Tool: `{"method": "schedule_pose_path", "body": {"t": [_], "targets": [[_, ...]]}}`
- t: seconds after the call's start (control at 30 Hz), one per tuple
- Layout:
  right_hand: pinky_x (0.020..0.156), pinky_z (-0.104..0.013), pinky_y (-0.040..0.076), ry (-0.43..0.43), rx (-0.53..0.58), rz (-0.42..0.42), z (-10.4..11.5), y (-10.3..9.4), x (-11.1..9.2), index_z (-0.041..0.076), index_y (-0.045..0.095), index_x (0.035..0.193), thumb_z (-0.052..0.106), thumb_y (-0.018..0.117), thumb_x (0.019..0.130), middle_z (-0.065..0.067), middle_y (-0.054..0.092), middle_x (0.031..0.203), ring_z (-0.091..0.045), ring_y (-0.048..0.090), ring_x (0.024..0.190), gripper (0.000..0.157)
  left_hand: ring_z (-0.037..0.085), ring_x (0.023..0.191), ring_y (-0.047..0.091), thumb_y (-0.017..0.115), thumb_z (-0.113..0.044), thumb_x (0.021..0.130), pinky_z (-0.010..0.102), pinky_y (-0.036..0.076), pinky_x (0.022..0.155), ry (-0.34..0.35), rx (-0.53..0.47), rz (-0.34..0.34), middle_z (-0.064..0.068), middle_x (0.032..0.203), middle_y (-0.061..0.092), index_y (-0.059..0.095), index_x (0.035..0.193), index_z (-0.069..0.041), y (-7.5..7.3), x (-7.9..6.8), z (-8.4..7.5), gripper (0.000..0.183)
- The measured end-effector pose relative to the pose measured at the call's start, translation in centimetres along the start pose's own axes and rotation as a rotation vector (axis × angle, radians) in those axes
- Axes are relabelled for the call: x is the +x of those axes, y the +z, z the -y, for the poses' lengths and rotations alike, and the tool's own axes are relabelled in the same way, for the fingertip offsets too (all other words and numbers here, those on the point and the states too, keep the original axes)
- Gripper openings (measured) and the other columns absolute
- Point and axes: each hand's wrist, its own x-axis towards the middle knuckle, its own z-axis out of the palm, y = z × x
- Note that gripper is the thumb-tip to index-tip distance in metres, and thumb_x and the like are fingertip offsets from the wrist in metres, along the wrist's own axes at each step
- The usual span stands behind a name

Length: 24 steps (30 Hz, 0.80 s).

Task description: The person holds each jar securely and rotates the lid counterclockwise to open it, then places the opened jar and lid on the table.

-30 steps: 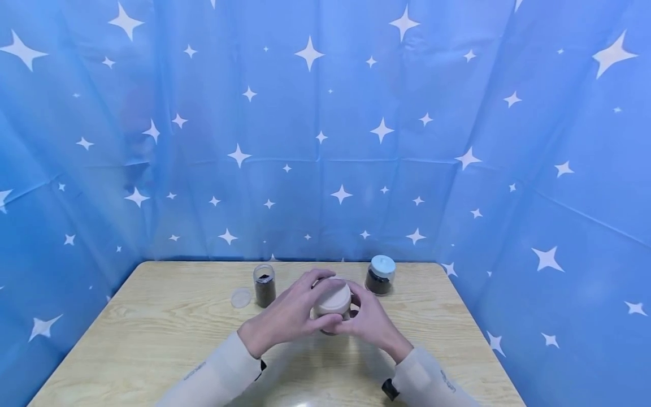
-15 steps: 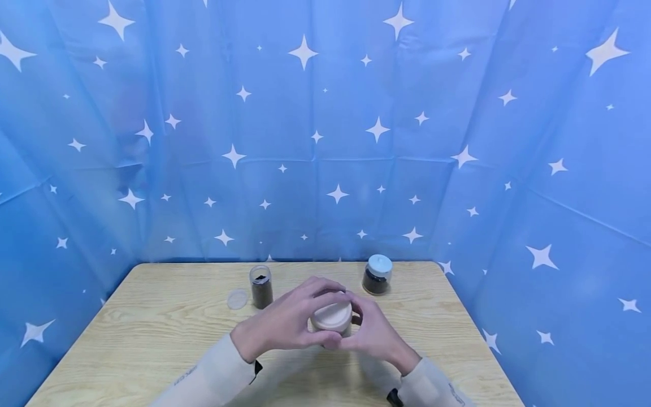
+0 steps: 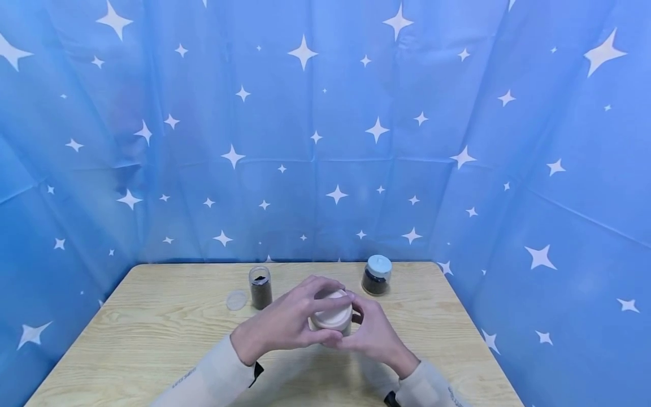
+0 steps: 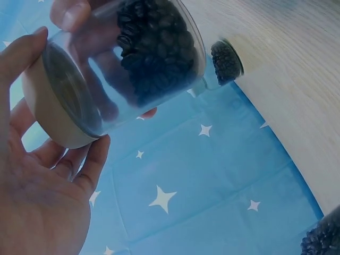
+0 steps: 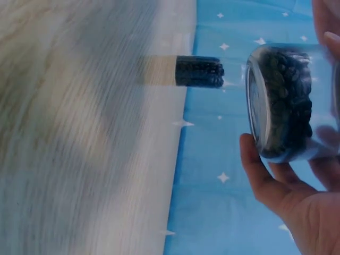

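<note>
A glass jar (image 5: 289, 106) about half full of dark coffee beans is held between both hands, above the table. Its pale lid (image 3: 331, 317) is on, facing the head camera. My left hand (image 3: 290, 319) grips the lid, with fingers on the far side and thumb on the near side. My right hand (image 3: 377, 333) curls round the glass body. In the left wrist view the lid (image 4: 47, 106) sits within the left hand (image 4: 45, 202), the jar lying tilted in that picture. Much of the glass is hidden in the head view.
An uncovered glass jar (image 3: 261, 291) of dark contents stands behind the left hand, a clear round lid (image 3: 236, 300) lying beside it. Back right stands a jar with a light blue lid (image 3: 377, 274). A starred blue curtain (image 3: 325, 141) hangs behind the table (image 3: 168, 328).
Over the last second both hands and the jar have come slightly nearer the person. The left fingers have shifted a little across the lid. The head view has also moved slightly.
</note>
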Motion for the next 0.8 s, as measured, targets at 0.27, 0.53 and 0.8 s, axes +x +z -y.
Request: {"method": "schedule_pose_path", "body": {"t": [0.27,0.53,0.8], "targets": [[0.104,-0.032,0.069,-0.012,-0.005,-0.020,-0.1,0.2,-0.6,0.023,0.075,0.144,0.018,0.107,0.081,-0.001,0.080,0.137,-0.015,0.078,0.121,0.070,0.027,0.149,0.066,0.089,-0.053,0.102,0.043,0.067,0.114,0.002,0.020,-0.002,0.009,0.162,0.067,0.072,0.161,-0.029,0.1,0.0,-0.7,0.065],[0.104,-0.031,0.068,-0.004,-0.027,-0.042,-0.2,0.4,-0.9,0.022,0.075,0.147,0.019,0.106,0.082,-0.001,0.081,0.136,-0.014,0.079,0.120,0.073,0.025,0.147,0.065,0.089,-0.053,0.102,0.041,0.067,0.113,-0.010,0.067,-0.014,0.009,0.158,0.069,0.074,0.159,-0.029,0.2,0.0,-1.4,0.064],[0.095,-0.032,0.071,-0.035,-0.045,-0.097,-0.1,0.9,-0.9,0.016,0.074,0.150,0.022,0.107,0.082,-0.006,0.084,0.129,-0.010,0.082,0.110,0.076,0.025,0.139,0.066,0.089,-0.051,0.103,0.040,0.068,0.106,-0.062,0.119,-0.082,0.010,0.154,0.071,0.077,0.155,-0.030,0.9,0.1,-2.1,0.058]]}}
